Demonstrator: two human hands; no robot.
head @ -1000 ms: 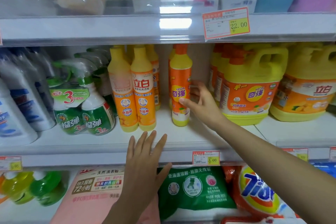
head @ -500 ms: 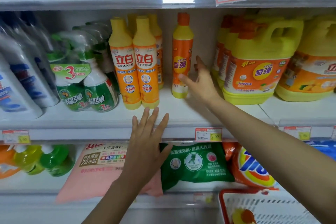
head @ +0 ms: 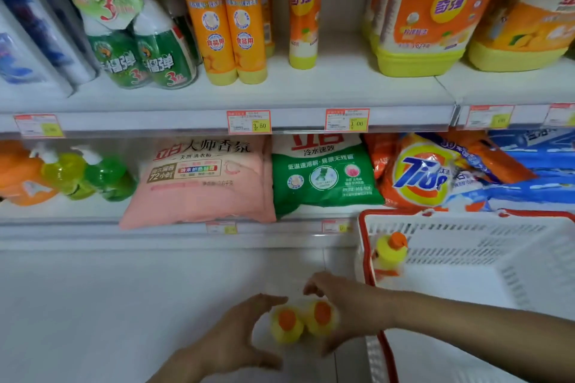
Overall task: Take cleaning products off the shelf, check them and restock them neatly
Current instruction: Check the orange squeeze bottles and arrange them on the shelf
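Low in the near view, two yellow bottles with orange caps stand side by side on the white floor (head: 124, 305), seen from above. The left bottle (head: 286, 324) and the right bottle (head: 322, 317) are touching or very nearly so. The left hand (head: 236, 331) curves in a C round the left bottle from its left side, fingers on the far side and thumb on the near side. The right hand (head: 337, 305) arches round the right bottle from the right. The hands are apart, with both bottles between them. Both are blurred, so I cannot tell whether either really grips its bottle or only cups it.

Just right of the hands sits a white basket (head: 466, 246) with a red rim. A third bottle (head: 390, 253) of the same kind stands in its far left corner.

On the upper shelf (head: 342, 87), a slim orange bottle (head: 303, 9) stands alone. To its left is a pair of orange bottles (head: 221, 15) pressed together, with green sprayers (head: 140, 53) further left. To its right, well apart, are big yellow jugs (head: 426, 15). Price tags (head: 347, 120) line the shelf edge.

On the lower shelf, a pink bag (head: 202, 180), a green bag (head: 323, 177) and a Tide bag (head: 426, 177) lie side by side.
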